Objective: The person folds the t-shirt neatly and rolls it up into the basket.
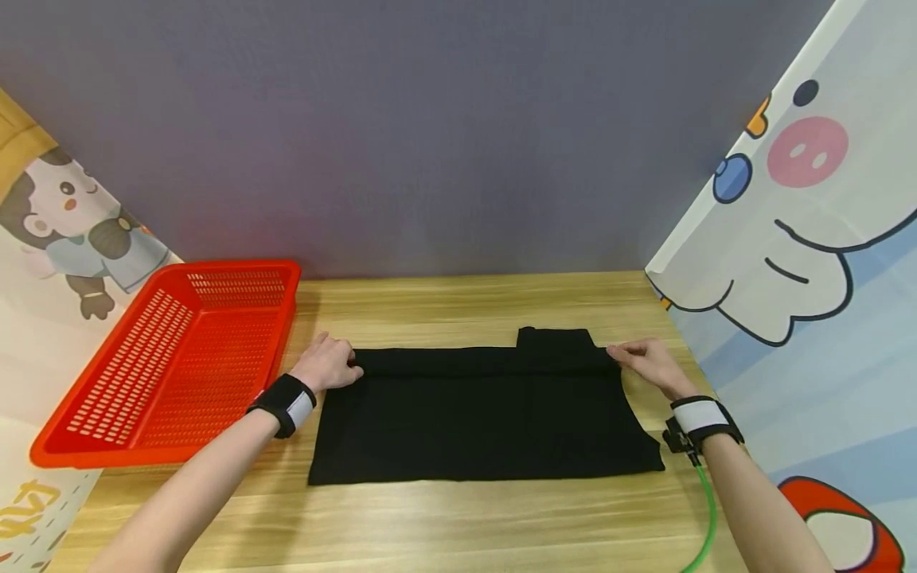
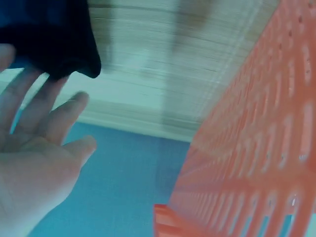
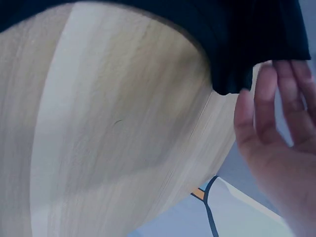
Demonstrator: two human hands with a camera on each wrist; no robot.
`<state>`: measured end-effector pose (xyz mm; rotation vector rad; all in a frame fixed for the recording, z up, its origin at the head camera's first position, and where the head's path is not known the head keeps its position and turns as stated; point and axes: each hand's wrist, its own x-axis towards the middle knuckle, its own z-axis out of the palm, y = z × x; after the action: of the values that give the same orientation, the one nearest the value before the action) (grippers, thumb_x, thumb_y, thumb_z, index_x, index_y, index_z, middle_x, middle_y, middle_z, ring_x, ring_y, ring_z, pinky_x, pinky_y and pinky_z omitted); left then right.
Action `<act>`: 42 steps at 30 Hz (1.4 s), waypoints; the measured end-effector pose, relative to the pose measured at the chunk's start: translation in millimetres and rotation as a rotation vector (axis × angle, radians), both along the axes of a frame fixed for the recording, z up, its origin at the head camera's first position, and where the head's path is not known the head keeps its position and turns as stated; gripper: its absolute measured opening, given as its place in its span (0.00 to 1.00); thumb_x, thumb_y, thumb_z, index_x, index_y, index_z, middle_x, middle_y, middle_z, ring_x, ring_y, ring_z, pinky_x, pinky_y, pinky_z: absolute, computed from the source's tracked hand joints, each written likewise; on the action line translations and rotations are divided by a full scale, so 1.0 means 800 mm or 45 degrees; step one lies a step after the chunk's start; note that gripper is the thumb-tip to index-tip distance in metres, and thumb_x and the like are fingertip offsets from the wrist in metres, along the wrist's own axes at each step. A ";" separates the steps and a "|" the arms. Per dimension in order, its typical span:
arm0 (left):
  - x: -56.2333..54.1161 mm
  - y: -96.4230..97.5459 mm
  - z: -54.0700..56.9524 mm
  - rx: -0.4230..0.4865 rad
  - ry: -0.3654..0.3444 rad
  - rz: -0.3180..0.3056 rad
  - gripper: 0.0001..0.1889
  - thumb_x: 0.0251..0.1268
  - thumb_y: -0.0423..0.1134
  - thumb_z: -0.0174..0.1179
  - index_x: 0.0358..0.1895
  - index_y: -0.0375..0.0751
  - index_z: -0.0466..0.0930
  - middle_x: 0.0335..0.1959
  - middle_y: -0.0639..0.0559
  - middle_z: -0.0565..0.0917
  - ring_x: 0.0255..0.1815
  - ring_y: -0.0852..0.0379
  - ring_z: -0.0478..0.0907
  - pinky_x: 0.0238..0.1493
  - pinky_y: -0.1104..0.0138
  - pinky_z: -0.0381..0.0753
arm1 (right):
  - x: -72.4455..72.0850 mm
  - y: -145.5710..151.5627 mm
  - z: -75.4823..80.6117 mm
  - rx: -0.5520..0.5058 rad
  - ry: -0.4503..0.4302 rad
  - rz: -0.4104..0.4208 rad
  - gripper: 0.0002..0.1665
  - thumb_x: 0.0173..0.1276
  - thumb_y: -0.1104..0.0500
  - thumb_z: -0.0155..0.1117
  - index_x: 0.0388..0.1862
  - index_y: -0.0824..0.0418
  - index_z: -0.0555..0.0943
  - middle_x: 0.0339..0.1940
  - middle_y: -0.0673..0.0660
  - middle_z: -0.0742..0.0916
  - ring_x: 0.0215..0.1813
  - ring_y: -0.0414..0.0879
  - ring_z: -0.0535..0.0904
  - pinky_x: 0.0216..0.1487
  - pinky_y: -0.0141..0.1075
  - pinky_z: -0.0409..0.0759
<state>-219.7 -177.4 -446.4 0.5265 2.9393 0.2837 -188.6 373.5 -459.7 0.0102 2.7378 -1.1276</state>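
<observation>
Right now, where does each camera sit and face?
Head: worn on head, facing forward and down at black cloth; left hand, right hand, forearms show.
Left wrist: worn there, facing black cloth, red basket; left hand shows.
Right wrist: worn there, facing black cloth, table; right hand shows.
Head and left wrist share red basket.

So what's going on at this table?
A person is handling a black cloth laid out on a wooden table. The left hand and right hand hold it at its two far corners. A small black flap juts past the far edge, nearer the right hand. A red basket sits by the left arm.
</observation>
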 end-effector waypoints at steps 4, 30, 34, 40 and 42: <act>-0.004 0.008 -0.002 0.062 0.071 -0.046 0.12 0.62 0.38 0.62 0.42 0.34 0.89 0.44 0.38 0.89 0.49 0.37 0.82 0.57 0.47 0.77 | -0.013 -0.008 -0.001 0.080 0.043 -0.064 0.34 0.81 0.43 0.47 0.60 0.73 0.79 0.51 0.72 0.87 0.55 0.66 0.81 0.53 0.53 0.79; -0.008 0.017 -0.020 -0.119 -0.127 -0.035 0.11 0.70 0.44 0.63 0.47 0.44 0.74 0.43 0.44 0.84 0.45 0.42 0.81 0.50 0.46 0.72 | -0.076 -0.089 -0.012 0.283 -0.108 -0.157 0.24 0.76 0.54 0.53 0.59 0.73 0.79 0.58 0.75 0.81 0.58 0.70 0.77 0.66 0.64 0.67; -0.008 0.015 -0.021 -0.106 -0.146 -0.011 0.11 0.70 0.44 0.63 0.47 0.45 0.73 0.42 0.45 0.83 0.43 0.44 0.80 0.47 0.48 0.71 | -0.074 -0.093 -0.011 0.162 -0.025 -0.146 0.22 0.74 0.57 0.57 0.55 0.73 0.81 0.56 0.75 0.83 0.52 0.67 0.81 0.52 0.53 0.79; -0.008 0.017 -0.017 -0.026 -0.219 0.045 0.10 0.70 0.41 0.63 0.46 0.43 0.72 0.41 0.44 0.80 0.43 0.44 0.78 0.47 0.40 0.72 | -0.080 -0.092 -0.025 0.267 0.010 -0.201 0.23 0.74 0.54 0.58 0.49 0.76 0.80 0.45 0.75 0.85 0.43 0.65 0.82 0.44 0.50 0.79; -0.008 0.020 -0.017 -0.005 -0.240 0.047 0.10 0.70 0.40 0.63 0.46 0.42 0.72 0.41 0.43 0.79 0.43 0.44 0.77 0.46 0.40 0.72 | -0.080 -0.090 -0.030 0.285 0.045 -0.220 0.21 0.74 0.56 0.56 0.47 0.75 0.81 0.41 0.73 0.86 0.40 0.64 0.81 0.42 0.49 0.78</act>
<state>-225.8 -161.8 -459.6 0.4206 2.7688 0.3137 -252.6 301.9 -483.8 0.2637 2.9266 -0.8590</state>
